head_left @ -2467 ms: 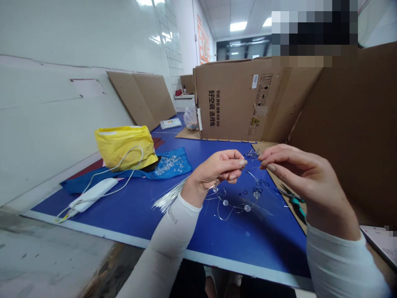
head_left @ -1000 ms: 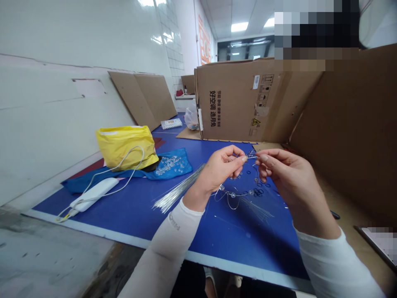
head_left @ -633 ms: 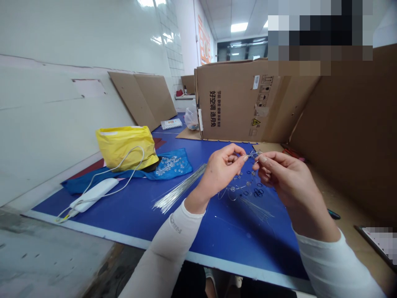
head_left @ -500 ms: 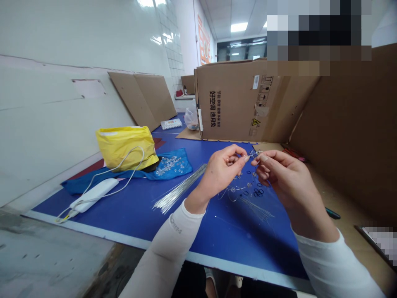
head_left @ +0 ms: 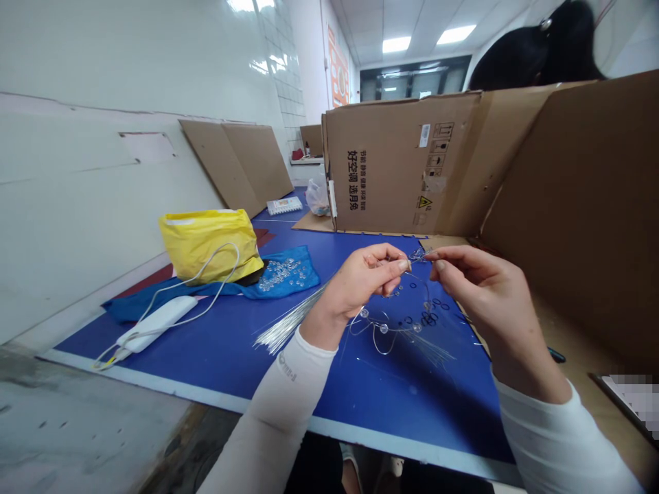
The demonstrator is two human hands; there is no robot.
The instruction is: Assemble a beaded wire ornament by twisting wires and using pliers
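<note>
My left hand (head_left: 366,281) is closed in a pinch on a thin wire strung with clear beads. Opposite it, my right hand (head_left: 481,291) pinches the same wire between thumb and forefinger. Below the hands the wire hangs in loose loops, with clear beads (head_left: 384,328) spaced along it. Several black rings (head_left: 428,318) lie on the blue tabletop (head_left: 329,370) underneath. A loose spread of thin wires (head_left: 430,348) lies nearby. Partly covered by my left forearm is a thicker bundle of silvery wires (head_left: 288,326).
On the left, a blue bag (head_left: 303,264) carries a heap of clear beads beside a yellow bag (head_left: 211,243). A white power strip (head_left: 157,322) with its cord lies in front. Cardboard (head_left: 391,171) walls the back and right. Behind it shows a person's head (head_left: 535,48).
My right hand has moved slightly right, away from the left, its pinch on the wire. The beaded loops now hang lower and wider.
</note>
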